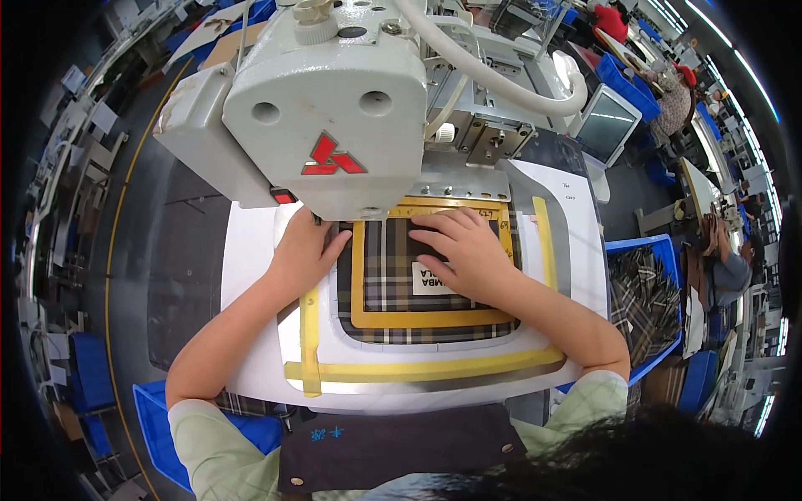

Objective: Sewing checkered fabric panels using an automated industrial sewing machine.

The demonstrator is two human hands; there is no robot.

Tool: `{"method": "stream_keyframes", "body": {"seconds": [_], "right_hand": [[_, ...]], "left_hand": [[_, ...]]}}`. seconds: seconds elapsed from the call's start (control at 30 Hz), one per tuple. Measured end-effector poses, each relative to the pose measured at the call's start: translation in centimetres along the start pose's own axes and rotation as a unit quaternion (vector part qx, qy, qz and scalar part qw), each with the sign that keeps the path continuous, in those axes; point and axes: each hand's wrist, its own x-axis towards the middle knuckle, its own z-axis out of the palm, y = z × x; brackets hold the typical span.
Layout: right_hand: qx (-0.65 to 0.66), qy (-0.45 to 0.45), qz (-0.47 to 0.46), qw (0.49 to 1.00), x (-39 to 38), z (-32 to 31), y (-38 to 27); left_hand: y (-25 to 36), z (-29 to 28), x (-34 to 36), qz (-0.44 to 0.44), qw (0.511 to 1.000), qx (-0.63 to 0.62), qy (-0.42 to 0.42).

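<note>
My right hand (472,255) lies with fingers spread over a plaid fabric piece (380,275) in black, grey, white and tan. A yellow rectangular frame (401,320) rests on the fabric, and my right wrist crosses its right side. Near my right thumb, a white printed label (430,282) lies on the fabric, partly under the hand. My left hand (302,255) is at the frame's left edge, below the sewing machine head (326,108). Its thumb points toward the frame; the other fingertips are mostly hidden, with a small dark spot beside them that I cannot make out.
Yellow tape strips (434,368) edge the white work plate (351,388). A blue bin (675,250) of plaid pieces stands at the right; another blue bin (159,434) is at lower left. A screen (608,115) stands behind right. Other people work farther right.
</note>
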Motion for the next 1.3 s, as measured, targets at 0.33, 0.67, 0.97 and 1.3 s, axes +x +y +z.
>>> {"method": "stream_keyframes", "body": {"seconds": [0.33, 0.67, 0.97, 1.3], "right_hand": [[0.165, 0.217, -0.053, 0.961, 4.0, -4.8, -3.9], [0.446, 0.266, 0.064, 0.852, 8.2, -5.0, -5.2], [0.169, 0.343, 0.038, 0.923, -3.0, -6.2, 4.7], [-0.129, 0.138, 0.631, 0.752, -16.6, -9.1, 37.8]], "left_hand": [[-0.4, 0.9, 2.8, -0.098, 0.945, -0.313, 0.01], [-1.8, 2.1, 2.1, -0.108, 0.918, -0.383, 0.0], [-3.4, 1.5, 1.7, -0.116, 0.942, -0.309, -0.065], [-3.8, -0.4, -0.1, -0.25, 0.925, -0.278, -0.064]]}}
